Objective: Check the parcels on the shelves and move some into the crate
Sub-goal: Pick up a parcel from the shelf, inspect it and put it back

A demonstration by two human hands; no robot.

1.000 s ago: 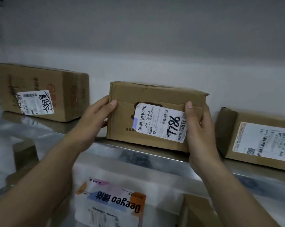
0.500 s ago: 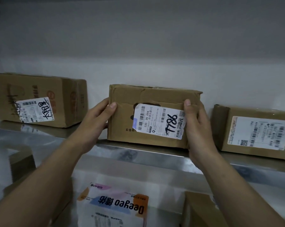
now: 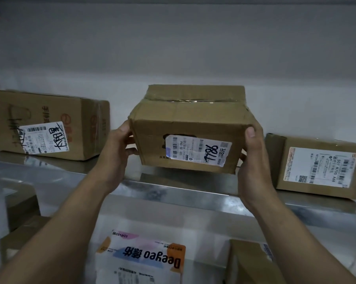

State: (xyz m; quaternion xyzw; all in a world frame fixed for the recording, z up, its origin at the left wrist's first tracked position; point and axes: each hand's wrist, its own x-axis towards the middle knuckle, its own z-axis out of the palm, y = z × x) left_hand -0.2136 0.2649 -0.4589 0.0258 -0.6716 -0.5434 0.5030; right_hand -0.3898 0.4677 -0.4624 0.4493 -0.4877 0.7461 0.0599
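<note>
Nearest, 6 o'clock, below the steel shelf: white printed packet; brown carton at 5. Centre: parcel marked 7786, tilted over the shelf, left hand and right hand gripping its ends. Beyond: scribbled carton at 9 o'clock, flat carton at 3.

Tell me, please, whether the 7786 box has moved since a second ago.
Yes: the 7786 box has risen off the metal shelf and come forward, its top now above the right-hand box.

white pack: cut by bottom edge | lower box: same | right label: print too small
</note>
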